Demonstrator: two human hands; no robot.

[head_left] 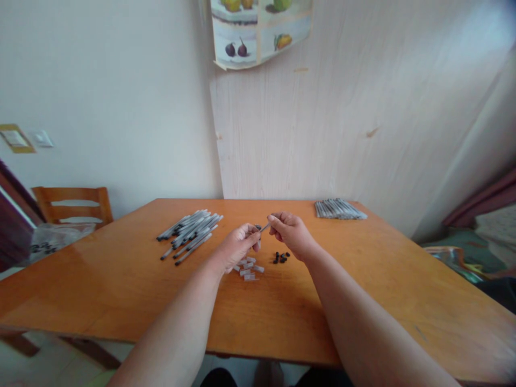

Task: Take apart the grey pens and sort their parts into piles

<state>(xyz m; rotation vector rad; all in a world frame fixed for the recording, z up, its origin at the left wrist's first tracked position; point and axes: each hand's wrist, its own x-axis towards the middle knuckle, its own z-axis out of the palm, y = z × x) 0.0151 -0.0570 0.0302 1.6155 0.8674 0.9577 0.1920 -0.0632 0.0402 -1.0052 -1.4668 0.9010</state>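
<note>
Over the middle of the table, both of my hands meet on a slim grey pen. My left hand pinches its lower left end between thumb and fingers, and a dark bit shows by the fingertips. At the upper right end, the fingertips of my right hand are closed on it. Much of the pen is hidden by my fingers. Small translucent pen caps lie in a loose pile below my left hand. Several little black plugs rest beneath my right hand.
A heap of clear pens with black ends lies to the left on the wooden table. At the back right is a neat row of pens. A chair holding a plastic bag stands beyond the left edge.
</note>
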